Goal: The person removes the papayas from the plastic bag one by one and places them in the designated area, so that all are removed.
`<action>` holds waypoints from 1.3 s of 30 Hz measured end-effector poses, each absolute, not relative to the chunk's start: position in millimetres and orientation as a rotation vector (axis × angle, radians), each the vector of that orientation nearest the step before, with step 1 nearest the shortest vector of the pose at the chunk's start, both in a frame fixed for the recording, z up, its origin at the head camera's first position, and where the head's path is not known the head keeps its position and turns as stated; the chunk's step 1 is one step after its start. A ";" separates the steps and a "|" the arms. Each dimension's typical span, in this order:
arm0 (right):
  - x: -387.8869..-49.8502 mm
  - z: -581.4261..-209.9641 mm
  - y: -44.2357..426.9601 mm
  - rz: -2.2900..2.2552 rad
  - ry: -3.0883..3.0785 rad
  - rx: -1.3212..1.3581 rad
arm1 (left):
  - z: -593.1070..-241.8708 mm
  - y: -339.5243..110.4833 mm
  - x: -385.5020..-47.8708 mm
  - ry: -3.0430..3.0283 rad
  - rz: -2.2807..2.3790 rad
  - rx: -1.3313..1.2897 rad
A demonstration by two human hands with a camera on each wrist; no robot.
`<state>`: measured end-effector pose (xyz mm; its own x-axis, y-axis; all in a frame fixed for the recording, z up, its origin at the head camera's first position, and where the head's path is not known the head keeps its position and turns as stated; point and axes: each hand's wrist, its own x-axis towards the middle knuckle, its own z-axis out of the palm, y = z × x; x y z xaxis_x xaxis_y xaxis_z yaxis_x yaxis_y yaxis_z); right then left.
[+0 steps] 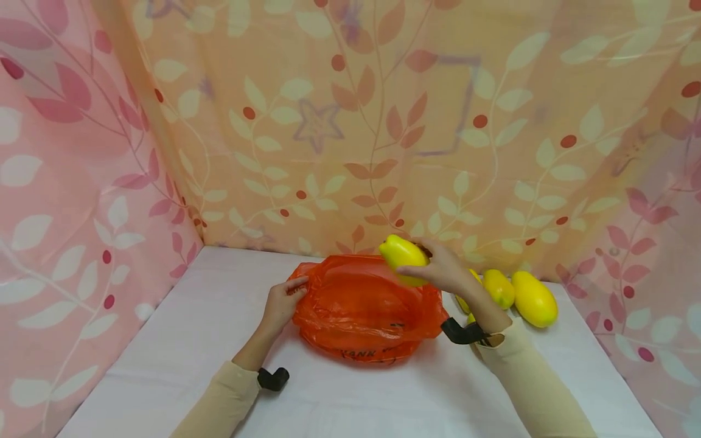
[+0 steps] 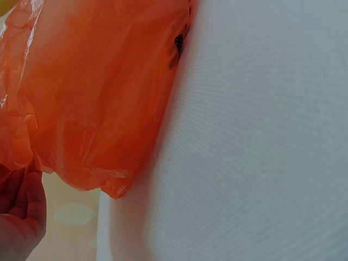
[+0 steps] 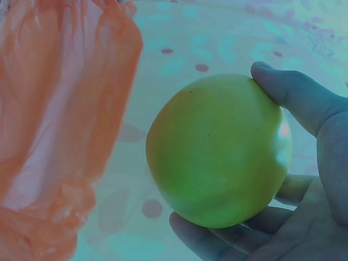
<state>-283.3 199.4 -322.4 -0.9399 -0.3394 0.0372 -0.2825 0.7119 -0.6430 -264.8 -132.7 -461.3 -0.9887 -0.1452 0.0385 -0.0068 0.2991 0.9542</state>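
Observation:
An orange-red plastic bag (image 1: 361,304) with dark printed lettering lies on the white table, its mouth spread wide. At its left edge my left hand (image 1: 282,307) pinches the rim; in the left wrist view the fingers (image 2: 35,198) are partly hidden by the plastic. Above the bag's right side, my right hand (image 1: 443,264) grips a smooth yellow mango-like fruit (image 1: 404,254). The right wrist view has this fruit (image 3: 217,152) between the thumb and the fingers, apart from the bag (image 3: 70,109).
To the right of the bag, several more yellow fruits sit on the table, among them a large one (image 1: 533,299) and a smaller one (image 1: 498,289) beside it. A patterned curtain (image 1: 372,121) stands behind the table (image 1: 186,340) and along both sides.

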 end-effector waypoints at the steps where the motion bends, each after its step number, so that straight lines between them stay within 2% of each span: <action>1: -282.5 -322.1 202.2 -1.054 2.829 -0.506 | -461.5 -132.4 -264.3 -2.437 -1.786 0.144; 20: -271.4 -314.7 230.9 -1.096 2.851 -0.417 | -457.4 -131.5 -262.4 -2.418 -1.803 0.132; 39: -254.3 -312.7 279.9 -1.153 2.828 -0.191 | -457.3 -134.4 -264.7 -2.418 -1.797 0.120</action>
<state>-254.3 279.9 -312.7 -0.9890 -0.1456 -0.0279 -0.0846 0.7087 -0.7004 -264.7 -134.4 -457.3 -0.9888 -0.1389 0.0539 0.0116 0.2893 0.9572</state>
